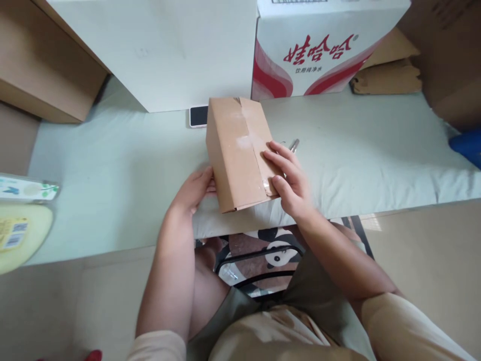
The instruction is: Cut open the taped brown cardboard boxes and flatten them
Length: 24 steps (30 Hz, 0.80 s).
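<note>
A brown cardboard box point(236, 160) is between my two hands over the pale green cloth, near its front edge. A seam with worn, whitish patches runs along its upper face. My left hand point(193, 190) grips the box's lower left side, thumb against the wall and fingers partly hidden beneath. Across the right part of the box lies my right hand point(291, 183), its thumb and fingers pressed on the cardboard beside a shiny bit of tape. Just beyond that hand, a slim silver object point(295, 145) is partly covered, so I cannot make out its kind.
Behind the box lies a phone point(198, 116), partly hidden. A white carton point(161, 55) and a red-and-white water carton point(311, 55) stand at the back. Folded cardboard point(387, 77) is at right, with a blue object point(468, 145). A yellow-green package point(22, 233) sits at left.
</note>
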{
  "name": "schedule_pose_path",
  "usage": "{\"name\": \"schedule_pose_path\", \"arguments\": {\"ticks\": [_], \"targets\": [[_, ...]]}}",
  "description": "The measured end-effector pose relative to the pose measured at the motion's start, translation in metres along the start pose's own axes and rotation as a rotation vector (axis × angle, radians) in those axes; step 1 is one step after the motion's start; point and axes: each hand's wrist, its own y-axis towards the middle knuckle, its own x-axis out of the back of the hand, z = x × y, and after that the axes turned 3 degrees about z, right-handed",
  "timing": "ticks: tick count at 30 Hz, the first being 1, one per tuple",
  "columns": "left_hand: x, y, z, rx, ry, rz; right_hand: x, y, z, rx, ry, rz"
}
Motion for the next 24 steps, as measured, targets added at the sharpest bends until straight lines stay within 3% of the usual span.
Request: {"name": "schedule_pose_path", "arguments": {"ticks": [2, 4, 9, 11, 14, 19, 24], "targets": [[0.003, 0.0, -0.002, 0.079, 0.053, -0.002, -0.003, 0.0, -0.002, -0.008, 0.0, 0.004], [0.004, 0.0, -0.004, -0.009, 0.121, -0.067, -0.005, -0.001, -0.003, -0.004, -0.007, 0.023], [-0.001, -0.006, -0.017, -0.443, 0.123, -0.435, -0.009, -0.001, 0.0, 0.081, 0.023, 0.116], [-0.003, -0.01, -0.024, -0.638, 0.115, -0.515, -0.009, 0.0, 0.003, 0.127, 0.05, 0.181], [-0.002, -0.014, -0.031, -0.766, 0.134, -0.466, -0.006, 0.003, 0.005, 0.168, 0.08, 0.272], [-0.001, -0.009, -0.025, -0.689, 0.046, -0.379, 0.0, 0.0, -0.002, 0.261, 0.087, 0.424], [-0.003, 0.0, -0.014, -0.72, -0.054, -0.24, -0.006, -0.005, -0.015, 0.316, 0.109, 0.391]]}}
